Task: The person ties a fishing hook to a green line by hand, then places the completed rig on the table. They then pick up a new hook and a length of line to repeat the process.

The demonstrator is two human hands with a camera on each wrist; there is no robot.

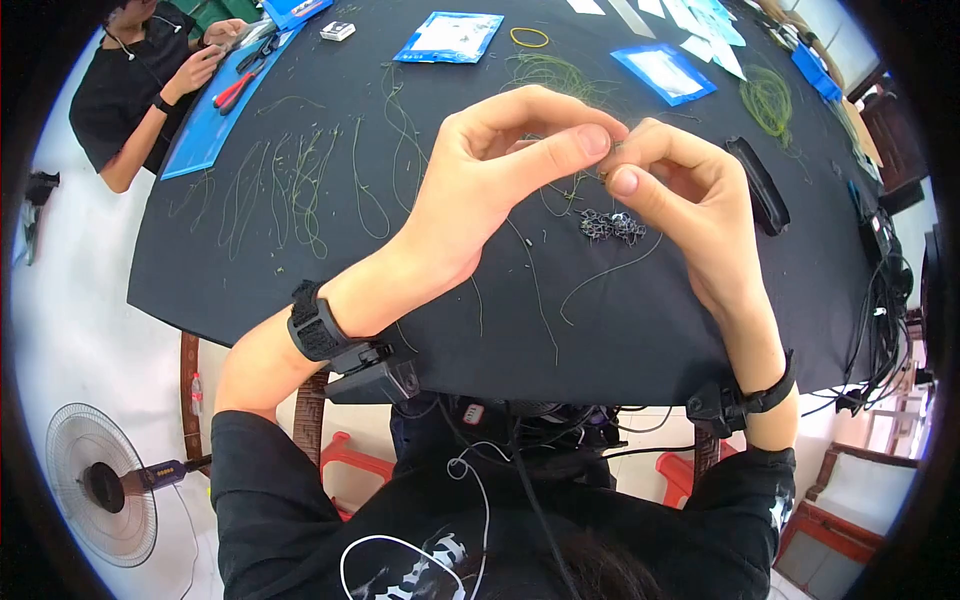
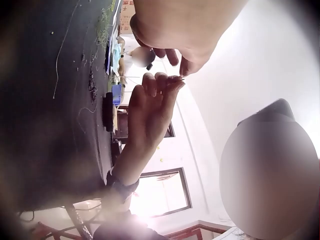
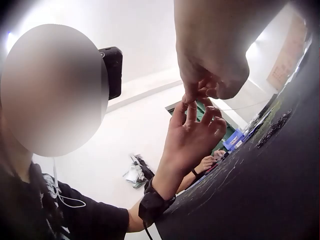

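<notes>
Raised over the black table, my left hand [image 1: 490, 170] and right hand [image 1: 690, 190] meet at their fingertips. Each pinches between thumb and index finger. A thin cord [image 3: 242, 108] runs out sideways from the pinch in the right wrist view. Whatever small part sits between the fingertips is mostly hidden, and I cannot tell its kind. Below the right hand lies a small heap of dark, tangled metal-looking pieces [image 1: 612, 227]. A loose green cord [image 1: 610, 275] curves over the table beside that heap, and a coil of green cord [image 1: 550, 80] lies beyond the left hand.
Cut green strands [image 1: 300, 190] are spread at the left. Blue-edged packets [image 1: 450, 37], a yellow ring [image 1: 529, 37] and another green coil [image 1: 766, 100] lie farther back. A black case [image 1: 758, 187] sits right of my hand. Another person [image 1: 135, 80] works at the far left by red-handled pliers [image 1: 235, 92].
</notes>
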